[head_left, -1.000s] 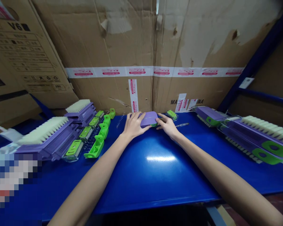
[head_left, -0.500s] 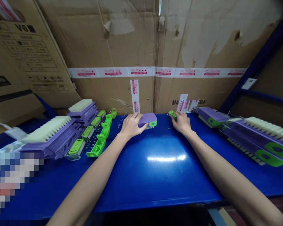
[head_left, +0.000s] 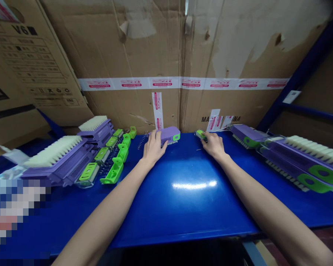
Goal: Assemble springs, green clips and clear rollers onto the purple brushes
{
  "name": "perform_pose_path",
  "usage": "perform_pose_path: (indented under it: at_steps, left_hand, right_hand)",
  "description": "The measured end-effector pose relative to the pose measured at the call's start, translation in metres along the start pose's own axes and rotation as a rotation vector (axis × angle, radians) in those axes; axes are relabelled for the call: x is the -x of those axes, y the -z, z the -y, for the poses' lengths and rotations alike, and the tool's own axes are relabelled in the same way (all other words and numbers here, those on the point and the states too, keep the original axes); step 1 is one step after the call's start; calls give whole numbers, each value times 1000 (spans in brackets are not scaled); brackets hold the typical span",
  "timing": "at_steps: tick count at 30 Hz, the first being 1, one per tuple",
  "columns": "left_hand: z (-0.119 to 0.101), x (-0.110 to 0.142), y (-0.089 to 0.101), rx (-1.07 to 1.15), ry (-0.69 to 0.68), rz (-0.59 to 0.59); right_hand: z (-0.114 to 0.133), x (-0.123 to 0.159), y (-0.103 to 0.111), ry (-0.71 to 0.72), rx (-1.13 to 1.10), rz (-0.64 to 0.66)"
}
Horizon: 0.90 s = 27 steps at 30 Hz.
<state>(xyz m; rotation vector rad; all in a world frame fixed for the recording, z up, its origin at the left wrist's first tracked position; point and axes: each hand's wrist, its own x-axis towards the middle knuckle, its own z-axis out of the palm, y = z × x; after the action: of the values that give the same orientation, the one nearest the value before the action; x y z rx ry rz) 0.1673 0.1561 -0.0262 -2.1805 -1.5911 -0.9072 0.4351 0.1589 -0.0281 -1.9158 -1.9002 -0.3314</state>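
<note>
My left hand (head_left: 153,148) grips the left end of a purple brush (head_left: 169,133), its thumb along the near side and its fingers over the top. The brush lies bristles down at the back of the table, with a green end piece facing right. To its right, my right hand (head_left: 213,143) has its fingers closed on a small green-topped clear part (head_left: 200,133). The fingertips partly hide that part. A thin piece (head_left: 202,149) lies just below the right hand.
On the blue table (head_left: 188,214), purple brush bodies (head_left: 61,159), green-topped parts (head_left: 89,172), springs (head_left: 142,142) and green brackets (head_left: 113,170) line the left. Finished-looking purple brushes (head_left: 302,162) are stacked right. Cardboard (head_left: 127,48) stands behind; a blue frame post (head_left: 291,83) rises right.
My left hand has shifted slightly left with the purple brush, whose right end now angles toward me. The right hand stays nearly in place at the small part.
</note>
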Motion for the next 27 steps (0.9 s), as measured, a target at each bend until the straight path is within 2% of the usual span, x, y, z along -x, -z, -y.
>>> perform_pose_path:
  at_steps: [3,7,13,15,17,20,24,27]
  left_hand:
    - [-11,3,4,-67,-43,-27]
    - [-27,6,16,-224,-176,-9]
    - [-34,7,28,-115,-582,-76]
    - [-30,5,28,-97,-588,-99]
    - [-24,3,26,-86,-515,-107]
    - [-15,0,21,-32,-463,-65]
    - [-11,0,19,5,-490,-19]
    - [-13,1,21,53,-569,3]
  right_hand:
    - [-1,0,-2,18,-5,-35]
    - [-1,-1,-4,61,1,-82]
    - [1,-2,-4,92,-48,-88]
    - [1,-3,-5,86,-61,-102]
    - [0,-3,-7,68,-71,-111]
    - [-1,-4,-8,61,-77,-97]
    - [1,-4,-7,97,-47,-81]
    - [2,-3,-5,86,-52,-82]
